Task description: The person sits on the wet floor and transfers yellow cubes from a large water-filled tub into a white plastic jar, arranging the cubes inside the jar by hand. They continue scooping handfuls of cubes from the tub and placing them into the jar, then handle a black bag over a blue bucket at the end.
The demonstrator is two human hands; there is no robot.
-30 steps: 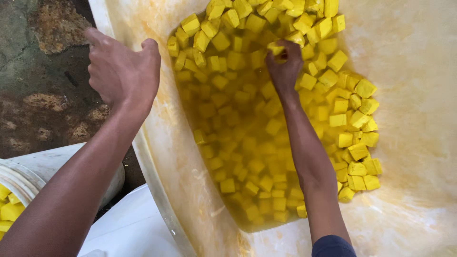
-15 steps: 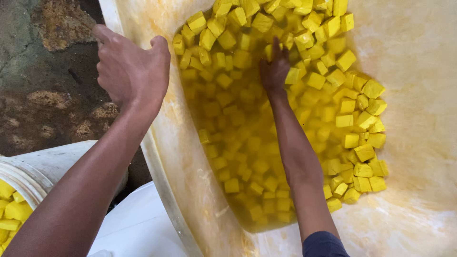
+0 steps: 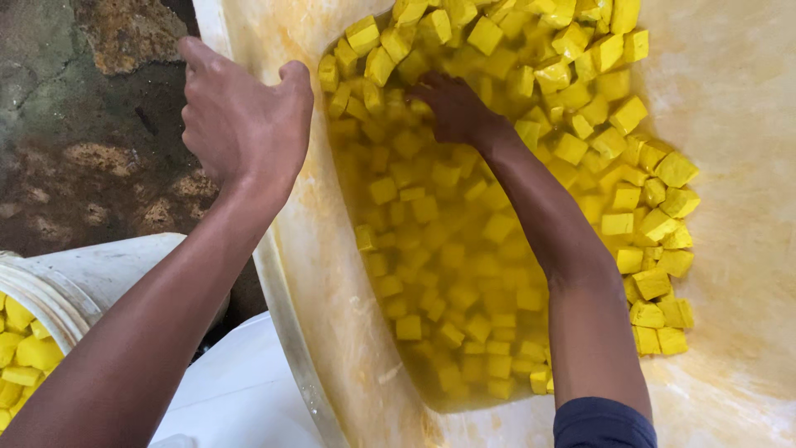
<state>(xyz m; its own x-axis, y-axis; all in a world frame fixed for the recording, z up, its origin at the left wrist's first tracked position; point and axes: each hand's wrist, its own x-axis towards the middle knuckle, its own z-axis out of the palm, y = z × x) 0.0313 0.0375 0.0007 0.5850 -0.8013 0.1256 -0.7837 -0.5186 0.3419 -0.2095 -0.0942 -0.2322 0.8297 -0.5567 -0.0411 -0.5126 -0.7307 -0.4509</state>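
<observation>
- Right hand (image 3: 452, 104): plunged among the yellow cubes (image 3: 464, 249) at the far end of the tub, fingers curled down into the pile. Fingertips are buried under cubes, so I cannot tell whether they are clenched on any piece or only raking through.
- Cubes lie all round that hand: heaped dry ones just beyond and to its right, submerged ones in the yellow liquid (image 3: 431, 290) trailing back along the forearm toward the body. Nearest pieces touch the knuckles on every side.
- Right forearm runs along the pool's long axis, from the dark blue sleeve (image 3: 601, 423) at the near edge up to the wrist; the pool stretches the same way, near to far.
- Left hand (image 3: 245, 124): draped over the tub rim (image 3: 278, 282) on the left wall, fingers bent over the edge, palm down. It reads as a bracing hold on the rim; it holds no cube.
- Which hand is nearer the cubes: the right, already in them. The left is apart from them, separated by the stained inner wall of the large pale tub (image 3: 730, 99).
- Outside the tub, low left: a white bucket (image 3: 75, 286) with more yellow cubes inside, well apart from both hands.
- A white surface (image 3: 232, 390) sits beside the bucket, under the left arm; rough stained ground (image 3: 83, 124) beyond.
</observation>
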